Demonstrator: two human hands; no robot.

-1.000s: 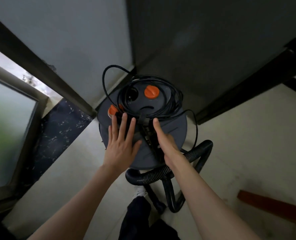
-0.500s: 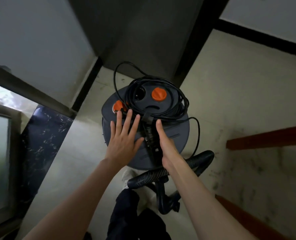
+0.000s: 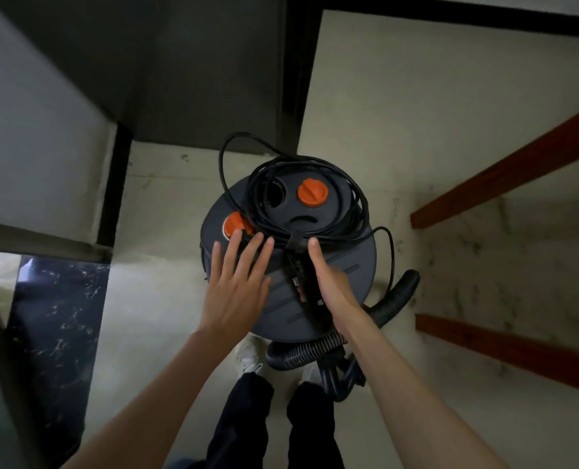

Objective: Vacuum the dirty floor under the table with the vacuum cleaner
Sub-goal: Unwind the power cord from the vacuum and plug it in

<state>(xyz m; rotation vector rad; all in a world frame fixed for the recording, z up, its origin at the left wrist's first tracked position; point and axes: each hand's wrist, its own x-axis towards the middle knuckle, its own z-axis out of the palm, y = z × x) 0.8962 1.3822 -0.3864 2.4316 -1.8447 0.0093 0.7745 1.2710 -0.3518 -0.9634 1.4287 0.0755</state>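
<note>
- Dark grey plastic forms the round lid of the vacuum cleaner (image 3: 335, 265), a drum standing on the pale floor (image 3: 366, 96) right in front of the person's feet.
- A black power cord (image 3: 328, 164) lies coiled on the lid's far half, with one loop rising past the far edge and another trailing off the right edge.
- Two orange knobs sit on the lid: one (image 3: 312, 193) inside the coil, one (image 3: 233, 225) at the left edge, partly under the cord.
- The left hand (image 3: 237, 286) lies flat on the lid's left half, fingers straight and spread, their tips touching the cord and the left knob; it grasps nothing.
- The right hand (image 3: 328, 286) rests on its edge on the lid just right of the black strap-like handle (image 3: 303, 282); its forefinger points straight at the coil. Whether the lower fingers curl round the handle cannot be told.
- A ribbed black hose (image 3: 393, 299) curves from the drum's right side round to its near edge, beneath the right wrist.
- Reddish-brown wooden bars (image 3: 504, 170) cross the floor at the right; a dark marbled strip (image 3: 57, 326) runs along the left.
</note>
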